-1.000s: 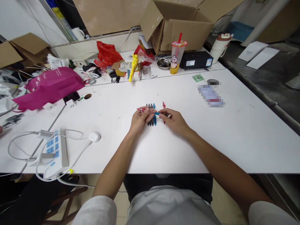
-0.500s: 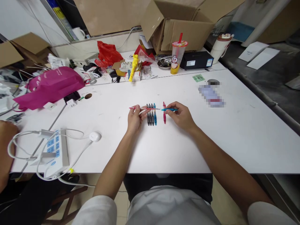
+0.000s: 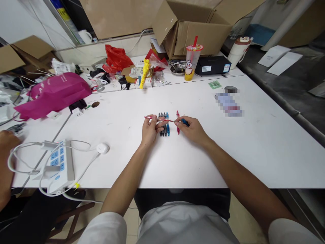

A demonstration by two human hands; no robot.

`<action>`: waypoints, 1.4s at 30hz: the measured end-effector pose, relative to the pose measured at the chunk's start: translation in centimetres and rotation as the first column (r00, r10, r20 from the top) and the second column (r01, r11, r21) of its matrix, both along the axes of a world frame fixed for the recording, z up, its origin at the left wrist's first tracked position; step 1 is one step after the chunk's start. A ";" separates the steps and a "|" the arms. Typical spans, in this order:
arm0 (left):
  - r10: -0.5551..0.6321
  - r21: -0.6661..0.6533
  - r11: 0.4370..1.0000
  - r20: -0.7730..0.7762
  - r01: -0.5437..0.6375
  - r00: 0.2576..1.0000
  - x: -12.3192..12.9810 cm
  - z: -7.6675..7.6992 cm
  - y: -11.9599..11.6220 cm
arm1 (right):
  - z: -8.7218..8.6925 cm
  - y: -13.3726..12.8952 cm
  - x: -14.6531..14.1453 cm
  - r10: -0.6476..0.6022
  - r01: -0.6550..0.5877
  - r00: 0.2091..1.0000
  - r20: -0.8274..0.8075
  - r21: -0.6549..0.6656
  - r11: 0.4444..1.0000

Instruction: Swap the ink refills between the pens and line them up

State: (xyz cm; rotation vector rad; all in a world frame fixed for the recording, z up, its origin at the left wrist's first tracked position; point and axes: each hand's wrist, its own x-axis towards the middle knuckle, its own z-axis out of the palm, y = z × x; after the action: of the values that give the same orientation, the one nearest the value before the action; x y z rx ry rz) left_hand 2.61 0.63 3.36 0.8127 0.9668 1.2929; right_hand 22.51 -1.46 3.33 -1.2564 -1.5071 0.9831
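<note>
My left hand (image 3: 150, 129) pinches a clear pen barrel with a pink end (image 3: 148, 117); a thin red refill (image 3: 169, 120) extends from its right side. The refill's tip meets the fingertips of my right hand (image 3: 190, 128), which also holds a blue pen part (image 3: 185, 122) in its palm. Under my left fingers lie several black pens (image 3: 163, 131) in a row, with a blue pen (image 3: 168, 129) beside them. A pink pen (image 3: 178, 129) lies separately, just left of my right hand.
A white power strip (image 3: 62, 166) with cables is at left, near another person's arm (image 3: 5, 166). Farther back are a magenta bag (image 3: 58, 91), a yellow stick (image 3: 144, 74), a drink cup (image 3: 192, 62), a black box (image 3: 212, 65) and a cardboard box (image 3: 200, 39).
My left hand has shifted slightly right with the barrel. The blue part has turned back into my right palm, and my right fingertips now touch the refill's tip.
</note>
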 end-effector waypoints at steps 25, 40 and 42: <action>0.220 -0.018 0.975 -0.037 -0.220 0.975 -1.9 0.5 0.8 | 0.3 0.4 1.2 -0.108 0.103 0.994 0.030 0.122 0.987; 0.201 -0.030 0.979 0.049 -0.200 0.978 -1.7 0.8 0.8 | 0.1 0.6 1.3 -0.102 0.095 0.994 0.048 0.126 0.987; 0.193 -0.033 0.981 0.048 -0.191 0.980 -1.6 0.7 0.8 | 0.1 0.6 1.3 -0.097 0.089 0.994 0.053 0.128 0.988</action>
State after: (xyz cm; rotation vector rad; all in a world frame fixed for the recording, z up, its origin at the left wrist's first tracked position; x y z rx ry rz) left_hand 0.98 1.47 4.06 0.6741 1.0402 1.4553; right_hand 23.85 -0.88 3.40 -1.2629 -1.5171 0.7848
